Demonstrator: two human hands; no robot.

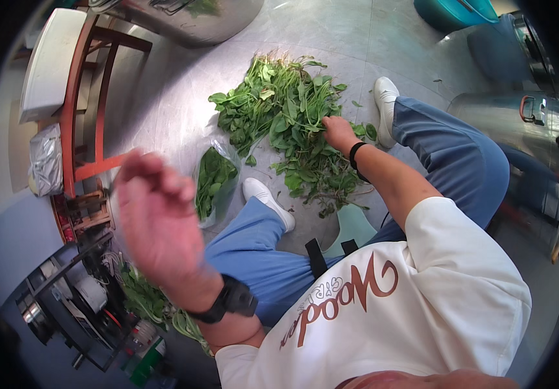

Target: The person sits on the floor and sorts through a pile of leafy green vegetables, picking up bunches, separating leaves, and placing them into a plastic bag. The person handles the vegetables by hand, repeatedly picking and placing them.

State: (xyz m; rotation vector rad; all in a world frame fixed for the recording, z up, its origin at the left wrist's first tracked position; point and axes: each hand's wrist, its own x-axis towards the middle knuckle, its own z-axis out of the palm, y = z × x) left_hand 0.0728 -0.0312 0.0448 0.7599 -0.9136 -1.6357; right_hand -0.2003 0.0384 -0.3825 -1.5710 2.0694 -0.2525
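Observation:
A large heap of leafy greens (pixel 279 104) with roots and thin stems lies on the grey floor between my feet. My right hand (pixel 340 133), with a black band at the wrist, is at the heap's right side, its fingers closed on some of the greens; the fingertips are partly hidden by leaves. Raised close to the camera and blurred, my left hand (pixel 160 219) has loosely curled fingers and a bare palm. Beyond it, near my left shoe, stands a clear plastic bag (pixel 233 172) with green leaves inside.
A red frame (pixel 99 116) carries a white box (pixel 53 63) at the left. Below it are a black rack (pixel 80 301) and more greens (pixel 140 296). Large metal vessels (pixel 513 116) stand at right, a teal basin (pixel 454 14) at upper right. Loose leaves lie around the heap.

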